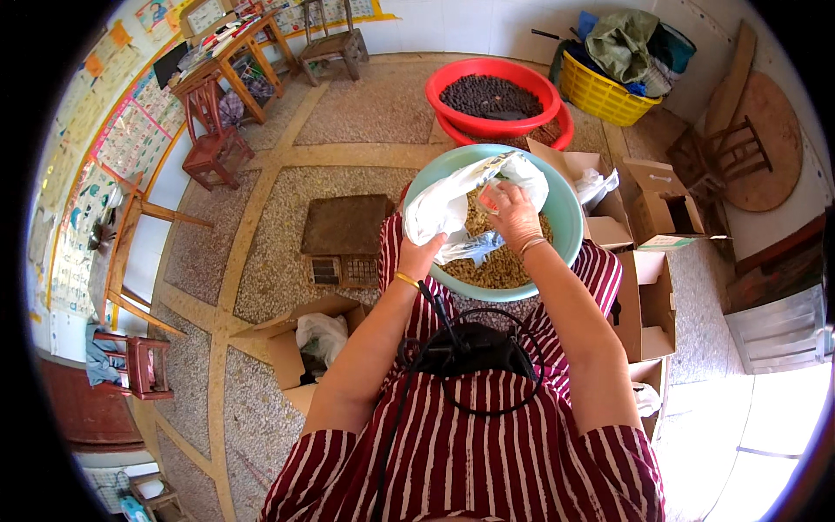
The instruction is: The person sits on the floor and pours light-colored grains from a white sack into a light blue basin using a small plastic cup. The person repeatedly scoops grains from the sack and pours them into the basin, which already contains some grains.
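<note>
A pale-green basin (pixel 570 230) rests at my lap, holding many small tan-brown pieces (pixel 507 266). Over it, a white plastic bag (pixel 435 211) with blue marks is spread with its mouth wide. My left hand (pixel 421 256) grips the bag's near left edge, fingers closed on the plastic. Inside the bag's mouth is my right hand (pixel 517 217), its fingers curled around something whitish and partly see-through that I cannot make out. The fingertips of that hand are partly hidden.
Beyond the basin, a red basin (pixel 557 103) of dark pieces sits on another red one. A yellow basket (pixel 600 91) holds cloth and bags. Cardboard boxes (pixel 648 296) line my right; another box (pixel 283 348) and a brown low stool-like box (pixel 346 228) are left.
</note>
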### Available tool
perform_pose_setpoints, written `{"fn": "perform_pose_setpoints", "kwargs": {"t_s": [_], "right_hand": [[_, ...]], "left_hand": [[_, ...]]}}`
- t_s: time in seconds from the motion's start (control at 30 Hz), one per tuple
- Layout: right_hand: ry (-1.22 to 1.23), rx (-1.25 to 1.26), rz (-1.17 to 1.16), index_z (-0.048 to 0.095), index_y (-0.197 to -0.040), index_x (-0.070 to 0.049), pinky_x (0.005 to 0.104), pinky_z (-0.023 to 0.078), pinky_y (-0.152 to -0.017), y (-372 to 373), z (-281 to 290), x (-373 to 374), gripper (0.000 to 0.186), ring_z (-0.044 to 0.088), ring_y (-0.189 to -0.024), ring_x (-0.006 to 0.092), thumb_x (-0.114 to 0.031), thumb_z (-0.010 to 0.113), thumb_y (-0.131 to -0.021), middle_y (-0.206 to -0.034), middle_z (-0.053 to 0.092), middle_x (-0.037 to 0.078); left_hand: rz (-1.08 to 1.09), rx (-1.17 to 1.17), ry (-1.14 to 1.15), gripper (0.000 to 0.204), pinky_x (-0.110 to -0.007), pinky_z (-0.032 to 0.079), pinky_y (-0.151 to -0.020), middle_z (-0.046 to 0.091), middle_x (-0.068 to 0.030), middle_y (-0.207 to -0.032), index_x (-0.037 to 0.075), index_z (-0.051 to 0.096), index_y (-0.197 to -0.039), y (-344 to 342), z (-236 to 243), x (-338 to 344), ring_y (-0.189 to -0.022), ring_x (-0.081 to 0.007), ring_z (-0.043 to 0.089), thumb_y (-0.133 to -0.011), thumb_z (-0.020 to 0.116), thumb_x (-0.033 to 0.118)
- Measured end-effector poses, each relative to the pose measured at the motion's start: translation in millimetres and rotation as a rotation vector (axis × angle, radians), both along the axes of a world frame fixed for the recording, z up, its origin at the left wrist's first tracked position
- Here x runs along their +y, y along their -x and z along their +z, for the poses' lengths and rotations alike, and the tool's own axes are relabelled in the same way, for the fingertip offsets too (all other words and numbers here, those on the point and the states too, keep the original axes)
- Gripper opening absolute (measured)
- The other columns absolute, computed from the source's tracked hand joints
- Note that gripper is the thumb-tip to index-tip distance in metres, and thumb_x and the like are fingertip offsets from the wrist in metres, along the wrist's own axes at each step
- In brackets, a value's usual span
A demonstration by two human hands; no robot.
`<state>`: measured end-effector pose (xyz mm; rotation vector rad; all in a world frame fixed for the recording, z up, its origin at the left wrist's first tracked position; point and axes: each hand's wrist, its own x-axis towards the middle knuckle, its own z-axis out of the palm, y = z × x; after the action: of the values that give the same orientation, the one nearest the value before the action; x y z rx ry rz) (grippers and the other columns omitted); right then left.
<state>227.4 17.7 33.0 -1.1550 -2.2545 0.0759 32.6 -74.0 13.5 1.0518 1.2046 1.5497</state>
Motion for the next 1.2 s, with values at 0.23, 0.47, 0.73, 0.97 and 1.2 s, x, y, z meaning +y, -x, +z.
{"fn": "perform_pose_setpoints", "kwargs": {"t_s": [0.23,0.47,0.73,0.97,1.2], "right_hand": [[0.465,0.409,-0.125,0.06,-0.101,-0.007,0.0334,0.047,-0.078,-35,16,-14,0.039,0.06,-0.082,0.0259,-0.025,0.068,-0.068,-0.099,0.059,0.014],[0.694,-0.261,0.167,0.062,-0.097,-0.005,0.0358,0.047,-0.075,-50,-29,-20,0.04,0.061,-0.084,0.0277,-0.032,0.065,-0.068,-0.087,0.064,0.014],[0.63,-0.457,-0.01,0.062,-0.086,-0.003,0.0398,0.046,-0.08,-8,-53,-16,0.025,0.058,-0.086,0.0351,-0.024,0.057,-0.073,-0.092,0.059,0.022],[0.832,-0.323,0.191,0.063,-0.093,-0.001,0.0349,0.048,-0.076,-21,-65,-14,0.04,0.059,-0.087,0.0289,-0.032,0.066,-0.067,-0.092,0.06,0.019],[1.331,0.197,0.145,0.057,-0.106,-0.002,0.0279,0.051,-0.063,-51,-22,-13,0.044,0.057,-0.079,0.0158,-0.029,0.067,-0.073,-0.096,0.059,0.007]], "left_hand": [[0.06,-0.051,-0.055,0.045,-0.028,0.041,-0.086,0.051,-0.0084,-0.112,-0.002,0.042,-0.121,-3,-4,3,-0.103,-0.0163,0.049,-0.08,0.058,0.006],[0.092,-0.133,-0.043,0.039,-0.028,0.037,-0.092,0.05,-0.0099,-0.116,-0.004,0.042,-0.121,-7,-6,1,-0.107,-0.0182,0.048,-0.086,0.051,0.011],[0.095,-0.049,0.058,0.042,-0.029,0.037,-0.092,0.05,-0.009,-0.117,-0.002,0.042,-0.123,2,-21,-1,-0.106,-0.0179,0.048,-0.087,0.052,0.017],[0.119,-0.007,0.044,0.041,-0.03,0.037,-0.091,0.051,-0.0088,-0.116,-0.001,0.043,-0.122,-3,-14,-4,-0.105,-0.0179,0.048,-0.087,0.053,0.018],[0.136,0.033,0.136,0.042,-0.029,0.037,-0.091,0.051,-0.0088,-0.116,-0.003,0.045,-0.12,-3,-8,-7,-0.105,-0.0175,0.048,-0.087,0.053,0.021]]}}
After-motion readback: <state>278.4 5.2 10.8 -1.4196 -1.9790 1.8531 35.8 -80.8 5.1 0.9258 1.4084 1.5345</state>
